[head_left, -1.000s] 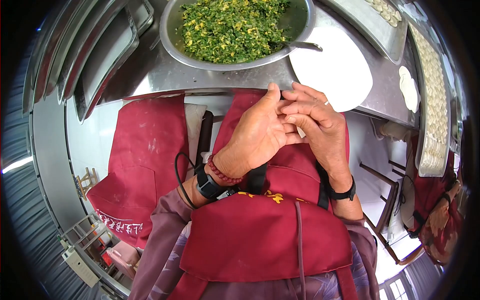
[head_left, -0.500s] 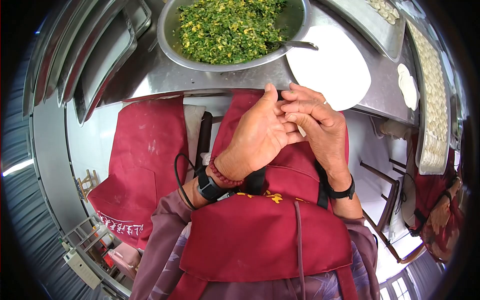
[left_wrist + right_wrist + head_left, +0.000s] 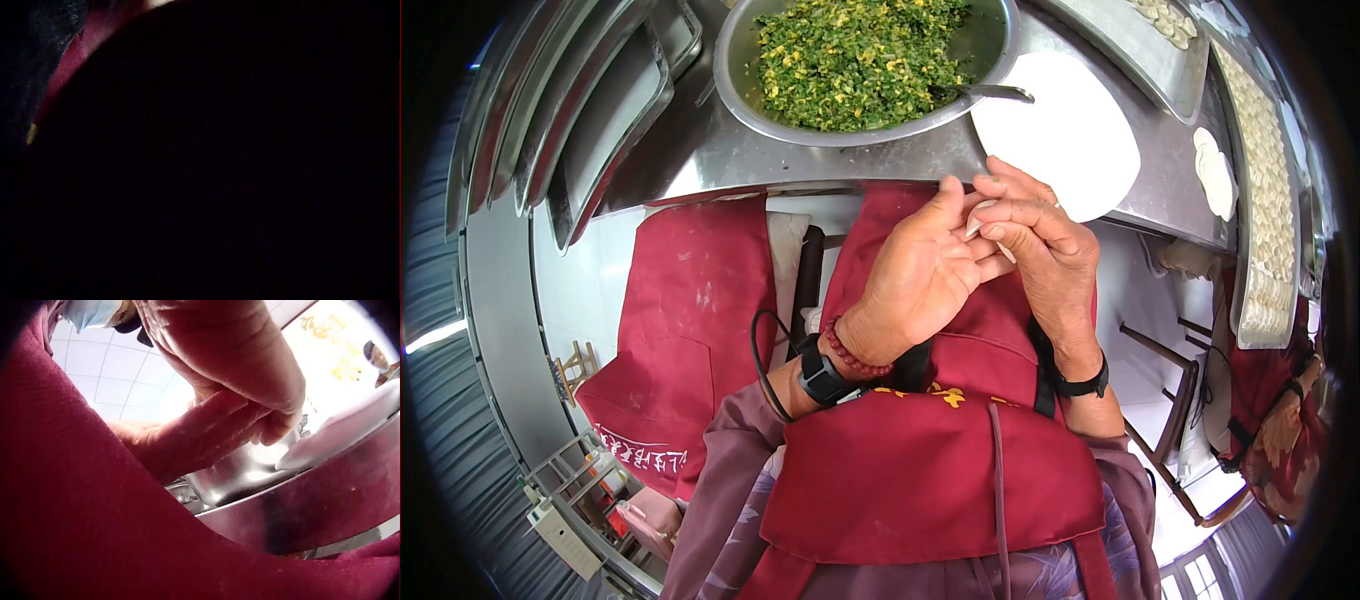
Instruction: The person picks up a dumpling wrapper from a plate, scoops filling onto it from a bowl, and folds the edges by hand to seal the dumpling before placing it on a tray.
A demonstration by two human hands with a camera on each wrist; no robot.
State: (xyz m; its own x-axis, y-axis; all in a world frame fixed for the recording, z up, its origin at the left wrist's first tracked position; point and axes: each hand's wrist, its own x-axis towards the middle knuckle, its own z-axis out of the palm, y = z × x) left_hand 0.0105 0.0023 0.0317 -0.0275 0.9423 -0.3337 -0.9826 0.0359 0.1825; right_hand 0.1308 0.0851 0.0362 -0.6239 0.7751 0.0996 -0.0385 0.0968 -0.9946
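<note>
Just in front of the maroon apron, both hands meet around a small pale dumpling (image 3: 974,226), mostly hidden by fingers. My left hand (image 3: 922,272) lies palm up with its thumb raised, its fairly straight fingers reaching under the dumpling. From the right, my right hand (image 3: 1052,250) pinches the dumpling's edge between thumb and fingers. In the right wrist view, the right hand (image 3: 231,350) overlaps the left and the dumpling is hidden. Nearly all of the left wrist view is dark.
Ahead stands a steel bowl (image 3: 745,112) of chopped green-and-yellow filling with a spoon (image 3: 1000,92). A white board (image 3: 1060,135) overhangs the table edge. Flat wrappers (image 3: 1215,175) and a tray (image 3: 1265,325) of dumplings lie right; metal trays (image 3: 625,130) stand left.
The right fingers have shifted slightly along the dumpling, and more of its pale edge shows between the hands. The left hand has tilted a little; the bowl and board stay put.
</note>
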